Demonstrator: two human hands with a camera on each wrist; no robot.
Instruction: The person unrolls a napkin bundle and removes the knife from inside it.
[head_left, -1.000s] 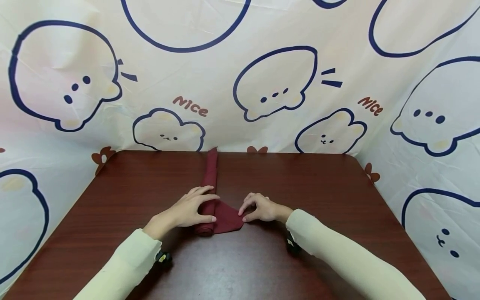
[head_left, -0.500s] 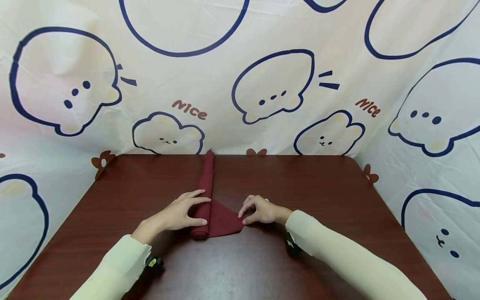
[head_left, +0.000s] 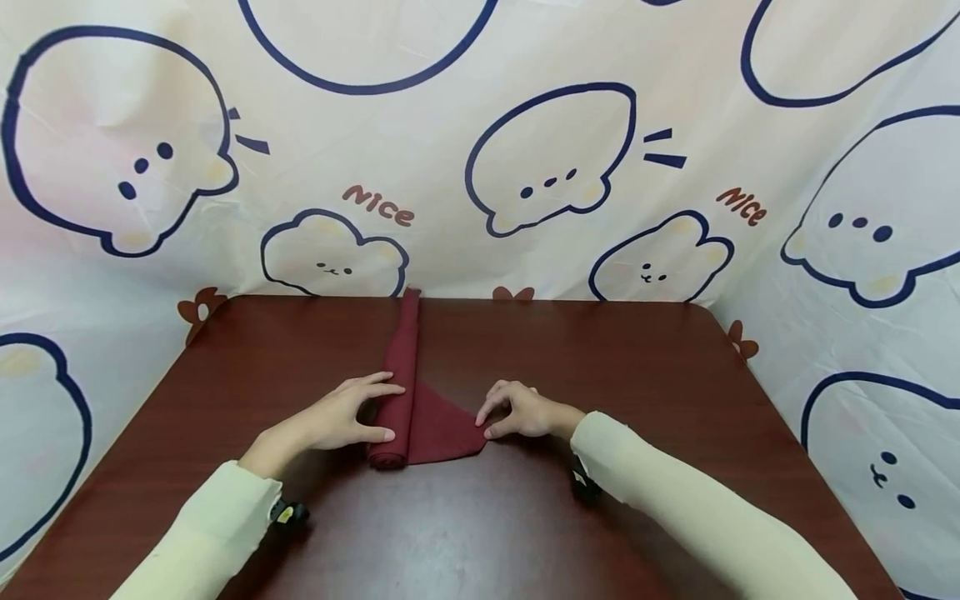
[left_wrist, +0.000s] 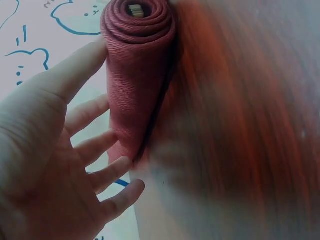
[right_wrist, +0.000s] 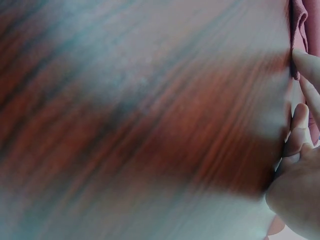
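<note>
A dark red cloth point(head_left: 401, 379), partly rolled into a long tube, lies on the table pointing away from me. Its near end shows a coiled spiral point(left_wrist: 137, 22) in the left wrist view. My left hand point(head_left: 333, 417) rests on the near part of the roll, thumb and fairly straight fingers spread along it. To the right of the roll, a flat flap point(head_left: 442, 429) of the same cloth tapers to a blunt corner. My right hand point(head_left: 525, 411) pinches that corner between thumb and fingers. Only part of this hand shows at the right edge of the right wrist view.
The dark brown wooden table point(head_left: 585, 358) carries the cloth, whose far end reaches the table's back edge. A pale curtain point(head_left: 435, 150) with cartoon outlines hangs behind and at both sides. Each wrist wears a small black device point(head_left: 288, 512).
The roll and my left hand have moved left, and the flat flap between the roll and the right hand has grown wider. My right hand has stayed at the corner.
</note>
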